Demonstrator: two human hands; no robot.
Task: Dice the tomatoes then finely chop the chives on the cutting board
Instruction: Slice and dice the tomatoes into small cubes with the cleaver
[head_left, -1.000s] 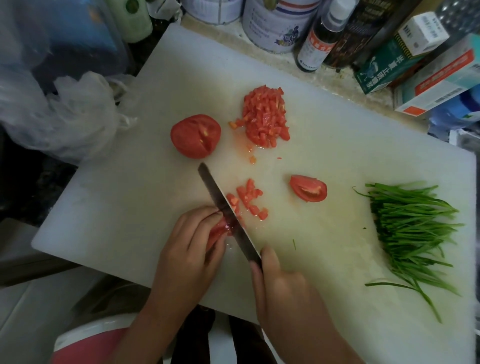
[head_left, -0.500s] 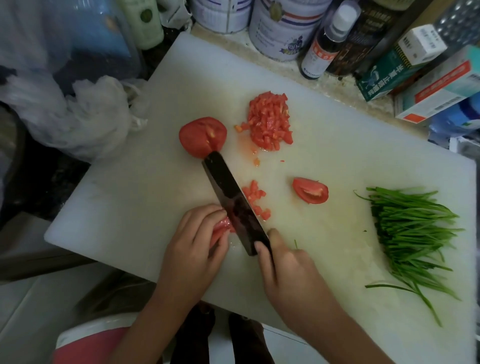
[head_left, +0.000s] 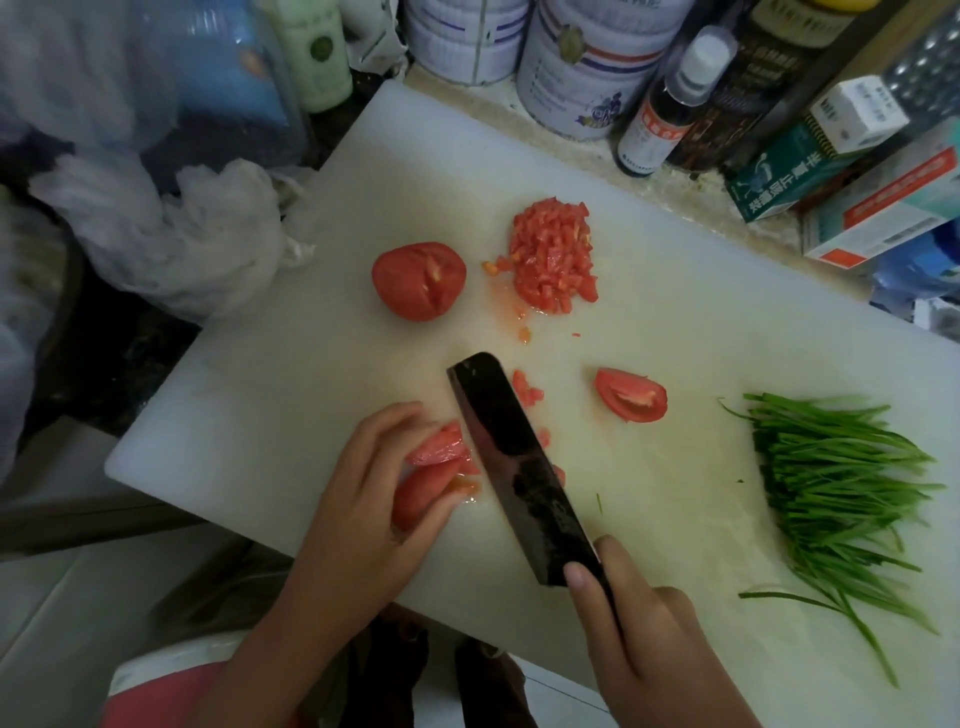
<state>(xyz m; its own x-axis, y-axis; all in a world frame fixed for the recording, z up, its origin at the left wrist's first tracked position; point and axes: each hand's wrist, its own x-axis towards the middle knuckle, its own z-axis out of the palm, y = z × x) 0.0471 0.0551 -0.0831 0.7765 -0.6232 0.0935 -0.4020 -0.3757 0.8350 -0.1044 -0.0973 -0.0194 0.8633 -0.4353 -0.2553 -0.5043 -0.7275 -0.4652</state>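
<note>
On the white cutting board (head_left: 291, 395), my left hand (head_left: 363, 509) holds sliced tomato strips (head_left: 434, 465) near the front edge. My right hand (head_left: 639, 629) grips the handle of a dark cleaver (head_left: 519, 467), whose blade lies tilted just right of the strips. Small tomato dice (head_left: 529, 393) sit beside the blade. A pile of diced tomato (head_left: 553, 257) lies farther back, a tomato half (head_left: 418, 280) to its left and a tomato wedge (head_left: 631, 394) to the right. A bunch of green chives (head_left: 836, 483) lies at the board's right side.
Tins (head_left: 582, 67), a bottle (head_left: 670, 104) and cardboard boxes (head_left: 883, 208) line the counter behind the board. A crumpled plastic bag (head_left: 171, 228) lies left of the board. A green bottle (head_left: 317, 52) stands at the back left.
The cleaver has been lifted and its flat side tilted toward me, drawn back from the tomato half. My left hand has opened a little over the strips, showing more of them.
</note>
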